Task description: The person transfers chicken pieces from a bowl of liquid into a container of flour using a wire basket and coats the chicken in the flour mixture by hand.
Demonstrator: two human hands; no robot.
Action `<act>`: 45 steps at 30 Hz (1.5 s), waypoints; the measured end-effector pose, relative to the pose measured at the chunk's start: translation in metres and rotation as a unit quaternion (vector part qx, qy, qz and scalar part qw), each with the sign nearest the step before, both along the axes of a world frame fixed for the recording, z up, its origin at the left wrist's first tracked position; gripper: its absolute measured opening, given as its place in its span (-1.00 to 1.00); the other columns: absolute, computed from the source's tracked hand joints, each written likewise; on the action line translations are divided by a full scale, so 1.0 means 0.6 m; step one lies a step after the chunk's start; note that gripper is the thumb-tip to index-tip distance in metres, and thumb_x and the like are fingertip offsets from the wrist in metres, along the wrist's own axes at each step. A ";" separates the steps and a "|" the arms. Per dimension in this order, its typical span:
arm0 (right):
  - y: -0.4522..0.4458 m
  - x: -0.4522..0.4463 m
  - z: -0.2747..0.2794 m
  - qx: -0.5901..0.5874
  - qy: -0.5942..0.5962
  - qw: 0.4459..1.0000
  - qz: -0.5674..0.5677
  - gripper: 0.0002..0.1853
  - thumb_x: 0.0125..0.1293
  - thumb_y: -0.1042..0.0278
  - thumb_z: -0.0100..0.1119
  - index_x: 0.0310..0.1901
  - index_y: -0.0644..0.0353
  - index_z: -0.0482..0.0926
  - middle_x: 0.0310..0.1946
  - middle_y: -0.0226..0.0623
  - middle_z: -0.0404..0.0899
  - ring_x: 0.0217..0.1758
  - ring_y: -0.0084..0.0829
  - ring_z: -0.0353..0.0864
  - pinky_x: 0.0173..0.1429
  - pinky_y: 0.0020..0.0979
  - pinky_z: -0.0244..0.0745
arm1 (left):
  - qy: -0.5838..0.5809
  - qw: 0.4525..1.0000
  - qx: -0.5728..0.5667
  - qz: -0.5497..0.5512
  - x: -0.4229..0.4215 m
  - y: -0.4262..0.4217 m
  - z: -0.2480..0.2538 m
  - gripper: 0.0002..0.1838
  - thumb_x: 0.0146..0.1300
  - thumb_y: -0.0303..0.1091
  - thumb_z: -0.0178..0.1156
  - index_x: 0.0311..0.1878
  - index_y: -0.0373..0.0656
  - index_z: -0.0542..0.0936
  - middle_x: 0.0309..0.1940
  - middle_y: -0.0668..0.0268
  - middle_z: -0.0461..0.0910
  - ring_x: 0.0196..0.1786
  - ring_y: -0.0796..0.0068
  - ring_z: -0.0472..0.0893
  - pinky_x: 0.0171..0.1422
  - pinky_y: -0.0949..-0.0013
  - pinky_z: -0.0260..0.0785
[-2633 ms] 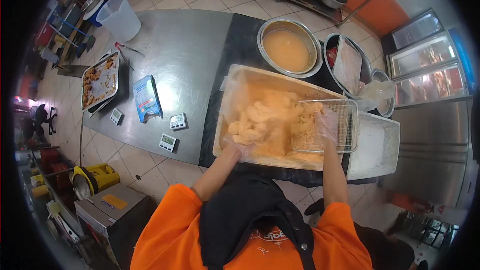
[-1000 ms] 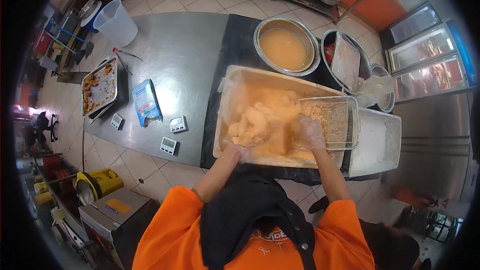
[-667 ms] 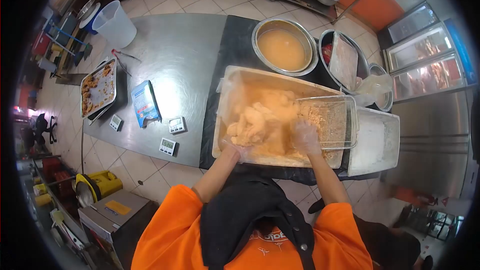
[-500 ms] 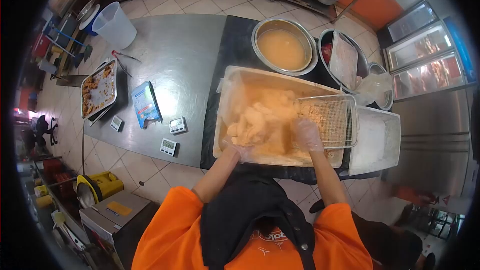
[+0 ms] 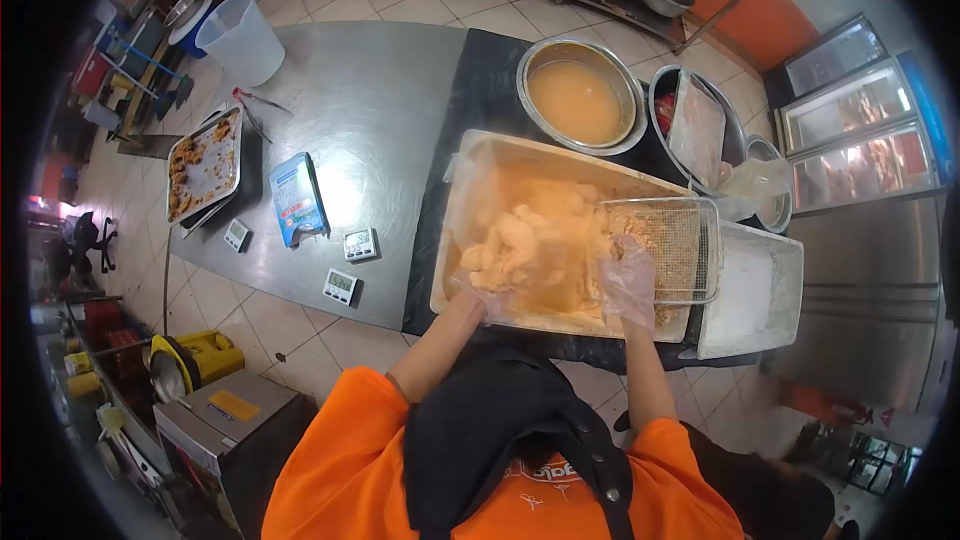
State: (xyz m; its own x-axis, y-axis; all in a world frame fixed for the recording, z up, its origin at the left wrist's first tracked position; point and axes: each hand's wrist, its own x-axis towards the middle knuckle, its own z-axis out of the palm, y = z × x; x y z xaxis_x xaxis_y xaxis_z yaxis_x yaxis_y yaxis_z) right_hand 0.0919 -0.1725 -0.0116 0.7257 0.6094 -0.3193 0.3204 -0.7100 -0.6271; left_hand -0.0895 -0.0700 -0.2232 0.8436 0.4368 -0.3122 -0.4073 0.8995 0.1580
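Flour-coated pieces of food [image 5: 515,240] lie heaped in orange-tinted flour in the left half of a large pale tub [image 5: 480,148]. My left hand [image 5: 487,298], in a clear plastic glove, is at the tub's near left side against the lower edge of the heap; its fingers are hidden by the pieces. Over the right part of the tub rests a wire basket [image 5: 685,250] with flour crumbs beneath its mesh. My gloved right hand [image 5: 628,275] is at the basket's left end, its fingers curled around a small brownish lump that I cannot make out.
Behind the tub stand a steel bowl of orange liquid [image 5: 575,105] and a dark bowl holding a wrapped slab [image 5: 695,130]. A white tub [image 5: 750,290] is on the right. Left on the steel table [image 5: 400,70] are a food tray [image 5: 205,165], a blue packet [image 5: 297,200] and timers [image 5: 340,286].
My right hand has shifted slightly right and turned, with its fingers now curled. My left hand stays by the heap. The whole view has shifted slightly.
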 end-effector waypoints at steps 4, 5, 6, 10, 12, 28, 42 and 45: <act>-0.022 -0.052 -0.011 0.099 -0.104 0.988 0.048 -0.58 0.12 0.17 0.26 -0.02 0.23 0.57 -0.27 -0.04 0.63 -0.13 -0.13 0.62 -0.05 -0.19 0.49 | 0.007 0.995 0.097 -0.012 0.006 0.000 -0.013 -0.43 0.46 0.11 -0.30 0.36 -0.02 0.27 0.32 0.25 0.33 0.36 0.22 0.30 0.46 0.06 0.15; -0.021 -0.069 -0.015 0.159 -0.187 0.964 0.101 -0.57 0.12 0.14 0.28 -0.03 0.23 0.58 -0.25 -0.04 0.63 -0.12 -0.12 0.61 -0.04 -0.18 0.48 | 0.011 0.989 0.147 -0.016 0.007 -0.001 -0.019 -0.43 0.46 0.11 -0.30 0.36 -0.02 0.27 0.31 0.25 0.34 0.36 0.22 0.30 0.46 0.06 0.15; -0.015 -0.085 -0.015 0.159 -0.187 0.965 0.097 -0.57 0.12 0.14 0.28 -0.03 0.23 0.58 -0.25 -0.04 0.63 -0.12 -0.12 0.61 -0.04 -0.18 0.48 | 0.069 0.963 0.260 -0.025 0.009 0.000 -0.024 -0.43 0.46 0.11 -0.30 0.36 -0.02 0.26 0.31 0.25 0.34 0.36 0.22 0.30 0.46 0.06 0.15; -0.006 -0.116 -0.010 0.134 -0.141 0.969 0.153 -0.62 0.20 0.09 0.22 -0.12 0.25 0.60 -0.25 0.04 0.61 -0.12 -0.06 0.61 -0.04 -0.16 0.47 | 0.277 0.775 0.567 -0.023 0.002 -0.004 -0.060 -0.45 0.46 0.09 -0.28 0.33 -0.02 0.30 0.28 0.26 0.37 0.34 0.24 0.32 0.46 0.08 0.16; -0.012 -0.089 0.020 0.128 0.055 0.989 0.053 -0.66 0.27 0.11 0.11 -0.16 0.26 0.58 -0.32 0.09 0.58 -0.18 -0.02 0.60 -0.10 -0.13 0.45 | 0.256 0.794 0.552 0.000 0.001 -0.002 -0.063 -0.46 0.46 0.09 -0.27 0.32 -0.02 0.32 0.27 0.26 0.38 0.34 0.24 0.33 0.45 0.08 0.16; 0.120 0.150 -0.291 -0.099 -0.517 0.788 0.319 -0.39 0.00 -0.13 0.26 -0.03 0.19 0.52 -0.20 -0.14 0.60 -0.17 -0.23 0.60 -0.01 -0.29 0.53 | -0.008 1.000 -0.002 0.010 0.007 -0.003 -0.007 -0.49 0.46 0.07 -0.25 0.27 -0.01 0.36 0.24 0.27 0.42 0.32 0.25 0.35 0.43 0.09 0.19; 0.059 0.170 -0.149 0.180 0.327 0.928 -0.014 -0.54 0.14 0.50 0.17 0.13 0.19 0.50 -0.28 -0.41 0.59 -0.29 -0.58 0.55 -0.25 -0.48 0.47 | -0.051 0.997 -0.056 0.027 0.002 -0.005 0.001 -0.52 0.46 0.05 -0.24 0.23 -0.01 0.40 0.21 0.28 0.45 0.30 0.26 0.37 0.42 0.09 0.21; 0.019 0.195 -0.162 0.129 0.269 0.954 -0.007 -0.57 0.14 0.53 0.18 0.10 0.20 0.52 -0.26 -0.43 0.60 -0.33 -0.60 0.54 -0.28 -0.52 0.45 | -0.058 0.996 -0.064 0.026 -0.002 -0.007 0.005 -0.52 0.46 0.05 -0.24 0.23 -0.01 0.41 0.20 0.28 0.45 0.29 0.26 0.37 0.42 0.09 0.21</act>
